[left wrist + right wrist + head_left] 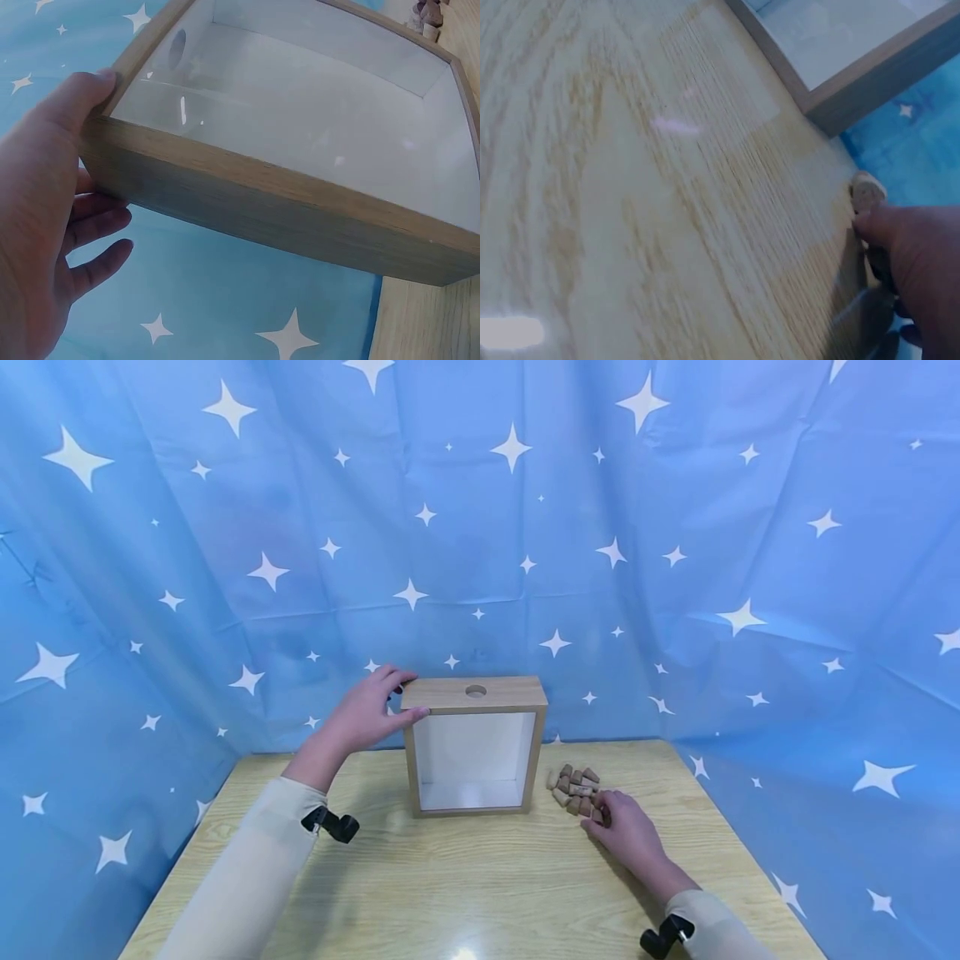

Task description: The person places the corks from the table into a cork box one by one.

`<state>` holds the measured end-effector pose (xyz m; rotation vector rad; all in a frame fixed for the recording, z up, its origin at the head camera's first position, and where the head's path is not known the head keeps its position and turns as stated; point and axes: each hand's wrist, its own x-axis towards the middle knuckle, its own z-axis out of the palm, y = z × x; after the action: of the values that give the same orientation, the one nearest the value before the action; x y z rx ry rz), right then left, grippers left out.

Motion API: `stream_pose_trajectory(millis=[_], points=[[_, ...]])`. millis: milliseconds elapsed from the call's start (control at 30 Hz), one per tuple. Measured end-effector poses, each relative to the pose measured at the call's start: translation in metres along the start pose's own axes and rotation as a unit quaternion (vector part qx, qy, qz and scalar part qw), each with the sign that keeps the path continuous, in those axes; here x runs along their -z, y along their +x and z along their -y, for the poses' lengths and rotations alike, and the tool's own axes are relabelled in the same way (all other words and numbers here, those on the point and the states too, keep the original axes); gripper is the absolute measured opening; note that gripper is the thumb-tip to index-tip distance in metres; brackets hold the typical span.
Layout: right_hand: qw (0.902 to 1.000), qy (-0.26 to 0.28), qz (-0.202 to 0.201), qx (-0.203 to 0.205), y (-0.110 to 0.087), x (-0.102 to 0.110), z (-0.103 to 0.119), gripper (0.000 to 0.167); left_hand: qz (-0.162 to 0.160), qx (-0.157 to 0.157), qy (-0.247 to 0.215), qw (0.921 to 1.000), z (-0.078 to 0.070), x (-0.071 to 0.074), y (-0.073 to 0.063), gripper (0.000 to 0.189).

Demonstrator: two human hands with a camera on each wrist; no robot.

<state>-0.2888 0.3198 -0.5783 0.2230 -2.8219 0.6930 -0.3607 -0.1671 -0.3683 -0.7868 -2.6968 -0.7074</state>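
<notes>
An upright shadow box (475, 760) of pale wood, with a clear front and a round hole (476, 691) in its top, stands on the table. My left hand (367, 706) grips its upper left corner; in the left wrist view the thumb lies on the front frame and the other fingers reach behind. Small tapered brown corks (576, 790) lie heaped right of the box. Over the heap's near right edge, my right hand (630, 835) has its fingers bent around the corks. One cork (868, 190) shows at the thumb tip; whether it is pinched is hidden.
The light wooden table (450, 885) ends at the back against a blue curtain (480, 568) with white stars, which also hangs along both sides. A black wrist camera (330, 824) sits on the left sleeve, another camera (666, 935) on the right.
</notes>
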Motion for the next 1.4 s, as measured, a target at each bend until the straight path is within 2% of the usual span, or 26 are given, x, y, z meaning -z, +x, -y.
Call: stream_pose_trajectory(millis=[167,367,467,633,800,933,1233,1400], points=[[0.9999,0.013,-0.004,-0.007,0.0,0.003,0.004,0.029,0.011,0.022,-0.031,0.9992,-0.001,0.003,0.002,0.081],[0.9959,0.08,-0.04,-0.012,0.0,0.018,0.019,0.029,0.02,0.03,-0.043,0.9984,-0.003,0.005,0.003,0.08],[0.9927,0.104,-0.061,0.008,0.007,0.027,0.03,0.029,0.022,0.036,-0.051,0.9978,-0.003,0.006,0.003,0.079],[0.9878,0.11,-0.092,0.061,0.023,0.046,0.052,0.03,0.027,0.04,-0.054,0.9974,-0.003,0.006,0.002,0.08],[0.9829,0.125,-0.105,0.086,0.041,0.068,0.076,0.026,0.032,0.038,-0.058,0.9971,-0.003,0.007,0.004,0.08],[0.9741,0.14,-0.132,0.119,0.053,0.087,0.096,0.027,0.035,0.036,-0.062,0.9968,-0.003,0.008,0.005,0.08],[0.9463,0.17,-0.19,0.199,0.076,0.118,0.131,0.031,0.046,0.038,-0.058,0.9965,-0.002,0.009,0.007,0.085],[0.9413,0.171,-0.199,0.212,0.089,0.126,0.147,0.029,0.05,0.044,-0.056,0.9962,-0.002,0.011,0.007,0.085]])
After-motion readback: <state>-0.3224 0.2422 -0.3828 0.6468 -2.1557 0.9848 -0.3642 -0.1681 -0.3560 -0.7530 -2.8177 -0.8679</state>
